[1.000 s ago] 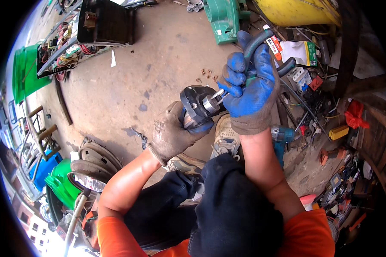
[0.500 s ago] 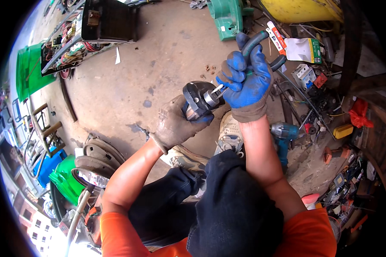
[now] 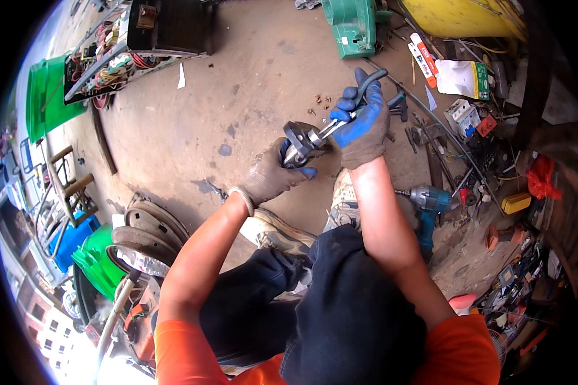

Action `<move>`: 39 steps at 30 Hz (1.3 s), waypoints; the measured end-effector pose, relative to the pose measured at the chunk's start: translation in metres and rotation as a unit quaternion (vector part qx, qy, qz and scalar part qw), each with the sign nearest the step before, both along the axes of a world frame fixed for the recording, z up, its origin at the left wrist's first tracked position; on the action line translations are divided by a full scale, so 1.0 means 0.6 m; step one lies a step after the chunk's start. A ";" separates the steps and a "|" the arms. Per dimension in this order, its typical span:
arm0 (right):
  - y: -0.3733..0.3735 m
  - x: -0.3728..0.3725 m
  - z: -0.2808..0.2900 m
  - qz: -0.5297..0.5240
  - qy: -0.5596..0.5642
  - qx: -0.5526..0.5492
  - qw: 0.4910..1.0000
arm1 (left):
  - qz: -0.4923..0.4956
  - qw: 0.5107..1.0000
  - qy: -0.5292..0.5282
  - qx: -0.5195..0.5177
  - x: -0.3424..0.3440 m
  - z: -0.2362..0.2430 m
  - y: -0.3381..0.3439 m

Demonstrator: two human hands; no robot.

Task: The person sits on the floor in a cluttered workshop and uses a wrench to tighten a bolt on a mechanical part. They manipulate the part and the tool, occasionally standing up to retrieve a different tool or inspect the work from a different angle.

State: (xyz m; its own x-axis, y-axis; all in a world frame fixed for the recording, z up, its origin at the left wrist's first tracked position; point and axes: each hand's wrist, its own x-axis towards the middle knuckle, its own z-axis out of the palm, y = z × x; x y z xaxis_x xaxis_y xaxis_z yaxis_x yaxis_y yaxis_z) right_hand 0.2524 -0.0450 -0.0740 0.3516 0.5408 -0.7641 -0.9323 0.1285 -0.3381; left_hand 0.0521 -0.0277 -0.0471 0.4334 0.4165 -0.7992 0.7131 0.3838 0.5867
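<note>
My left hand [image 3: 270, 173], in a grey-and-blue work glove, grips a black metal tool head [image 3: 296, 136] with a silver threaded spindle [image 3: 314, 139]. My right hand [image 3: 366, 125], gloved likewise, is closed on pliers [image 3: 370, 80] with long dark handles; their thin jaws reach to the spindle, though exactly what the tips touch is too small to make out. Both hands are held over my shoes [image 3: 270, 228]. A teal power drill [image 3: 430, 205] lies right of my right forearm, and small brass-coloured pieces [image 3: 320, 101] lie on the concrete floor [image 3: 250, 77] beyond my hands.
A black-cased electrical unit [image 3: 160, 25] and green bins [image 3: 51, 96] stand at left, with metal rims [image 3: 148, 237] lower down. A green casting [image 3: 347, 29], a yellow container [image 3: 456, 16], cartons [image 3: 459, 80], rods and scrap crowd the back and right.
My right hand has shifted upward in the picture and turned, showing more of the pliers' jaws; their handles now sit lower and more to the left. My left hand has risen slightly with the tool head.
</note>
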 end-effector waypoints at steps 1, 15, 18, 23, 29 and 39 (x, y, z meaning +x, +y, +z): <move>-0.001 0.001 -0.003 -0.012 -0.002 -0.002 1.000 | 0.002 0.998 0.000 -0.059 -0.004 0.002 0.007; -0.035 -0.023 -0.080 -0.030 0.032 0.005 0.999 | 0.394 0.886 -0.235 -0.070 -0.067 -0.096 -0.044; -0.043 -0.023 -0.089 -0.020 -0.007 0.002 1.000 | 0.467 0.847 -0.238 -0.093 -0.050 -0.104 -0.056; -0.063 -0.014 -0.065 0.051 0.003 0.057 0.997 | 0.528 0.834 -0.155 0.047 -0.044 -0.141 -0.062; -0.091 0.033 -0.034 0.140 -0.073 0.058 0.986 | 0.478 0.865 -0.129 0.076 -0.031 -0.122 -0.045; -0.142 0.052 -0.049 0.187 -0.127 -0.024 0.974 | 0.299 0.924 0.105 0.213 -0.032 -0.077 -0.040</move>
